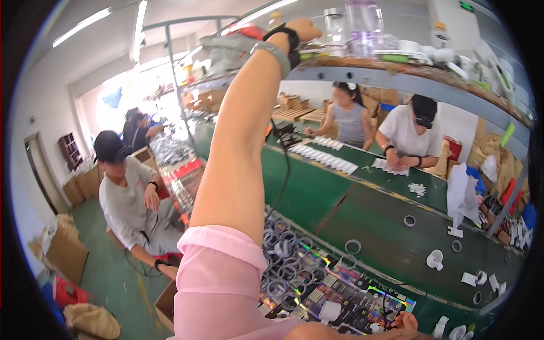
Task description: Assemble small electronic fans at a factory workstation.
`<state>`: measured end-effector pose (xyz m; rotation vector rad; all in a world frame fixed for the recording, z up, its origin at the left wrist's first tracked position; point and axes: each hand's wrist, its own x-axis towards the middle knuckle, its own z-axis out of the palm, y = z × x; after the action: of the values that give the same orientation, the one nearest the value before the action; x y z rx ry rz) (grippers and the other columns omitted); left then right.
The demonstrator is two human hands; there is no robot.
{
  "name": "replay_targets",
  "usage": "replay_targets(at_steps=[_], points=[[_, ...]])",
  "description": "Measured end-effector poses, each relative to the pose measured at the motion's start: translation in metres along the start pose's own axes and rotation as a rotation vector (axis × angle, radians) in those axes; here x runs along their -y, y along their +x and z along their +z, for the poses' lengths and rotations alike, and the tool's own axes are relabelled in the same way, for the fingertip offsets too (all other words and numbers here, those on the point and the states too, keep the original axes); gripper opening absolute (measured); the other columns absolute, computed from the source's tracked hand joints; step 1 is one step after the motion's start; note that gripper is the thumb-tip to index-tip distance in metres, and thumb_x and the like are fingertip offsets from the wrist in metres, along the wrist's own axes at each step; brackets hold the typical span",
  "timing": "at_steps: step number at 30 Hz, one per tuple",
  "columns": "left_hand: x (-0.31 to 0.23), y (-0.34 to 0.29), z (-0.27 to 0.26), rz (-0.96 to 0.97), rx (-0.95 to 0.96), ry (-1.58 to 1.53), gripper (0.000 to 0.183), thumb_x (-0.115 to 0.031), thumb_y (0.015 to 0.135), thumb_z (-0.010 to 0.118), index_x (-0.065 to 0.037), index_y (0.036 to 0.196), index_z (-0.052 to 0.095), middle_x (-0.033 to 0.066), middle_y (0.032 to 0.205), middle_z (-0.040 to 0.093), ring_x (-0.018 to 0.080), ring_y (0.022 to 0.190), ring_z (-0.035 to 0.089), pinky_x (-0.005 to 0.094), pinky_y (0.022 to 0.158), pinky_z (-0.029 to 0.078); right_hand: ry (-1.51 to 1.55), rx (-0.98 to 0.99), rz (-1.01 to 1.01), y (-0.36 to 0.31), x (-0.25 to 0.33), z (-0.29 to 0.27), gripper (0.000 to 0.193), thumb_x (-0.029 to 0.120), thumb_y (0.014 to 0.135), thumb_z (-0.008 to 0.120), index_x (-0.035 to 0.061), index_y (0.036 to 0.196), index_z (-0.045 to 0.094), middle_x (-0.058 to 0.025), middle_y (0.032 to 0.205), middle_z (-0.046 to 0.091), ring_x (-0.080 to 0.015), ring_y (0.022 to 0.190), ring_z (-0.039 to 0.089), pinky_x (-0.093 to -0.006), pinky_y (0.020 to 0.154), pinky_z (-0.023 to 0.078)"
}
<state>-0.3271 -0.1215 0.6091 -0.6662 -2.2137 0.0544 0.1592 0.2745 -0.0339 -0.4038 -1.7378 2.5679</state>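
My left arm, in a pink sleeve, reaches up to the overhead shelf (362, 64). My left hand (303, 29) is at the shelf's edge beside a clear plastic bottle (334, 25); its fingers are mostly hidden. Low on the right, my right hand (405, 322) has curled fingers, and whatever they hold is too small to make out. A thin dark cable (385, 306) hangs close to it. In front of me lies a pile of grey rings (289, 272) on dark printed packages (357, 289). Among them sits a white cup-shaped part (330, 310).
A green conveyor belt (374, 221) crosses ahead, carrying scattered rings and a white cup-like part (434, 259). Across it, two people (411, 130) work with rows of white pieces (323, 158). Another person (133, 198) sits at left, near an open carton (165, 303).
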Motion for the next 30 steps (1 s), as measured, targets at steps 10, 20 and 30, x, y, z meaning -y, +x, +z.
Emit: replay_targets(at_steps=[10,20,30], points=[[-0.063,-0.228,-0.053,-0.02,-0.472,-0.736,0.036,-0.011,0.077,0.059,0.0,0.111,0.059,0.0094,0.09,0.062,0.0194,0.087,0.06,0.0298,0.079,0.048,-0.992,0.213,-0.4,-0.01,0.026,0.132,0.061,0.043,0.085,0.063,0.0112,0.134,0.044,-0.0162,0.129,0.048,-0.0325,0.114,0.048,-0.0465,0.096,0.04],[-0.224,-0.566,0.082,0.382,0.675,-1.04,0.063,-0.015,0.07,0.07,0.0,0.125,0.044,0.0228,0.126,0.044,0.0374,0.116,0.045,0.0438,0.099,0.039,-1.588,0.478,-0.469,-0.014,-0.028,0.175,0.068,0.055,0.068,0.07,0.0191,0.123,0.055,-0.015,0.134,0.044,-0.0379,0.132,0.03,-0.056,0.104,0.024],[-0.274,-0.608,0.116,0.381,0.62,-0.904,0.075,-0.036,0.068,0.074,-0.002,0.127,0.043,0.0172,0.129,0.046,0.0328,0.12,0.045,0.0454,0.098,0.036,-1.569,0.526,-0.608,-0.024,-0.016,0.193,0.032,0.02,0.084,0.054,0.0184,0.115,0.06,-0.0052,0.127,0.053,-0.0261,0.127,0.043,-0.0419,0.099,0.036]])
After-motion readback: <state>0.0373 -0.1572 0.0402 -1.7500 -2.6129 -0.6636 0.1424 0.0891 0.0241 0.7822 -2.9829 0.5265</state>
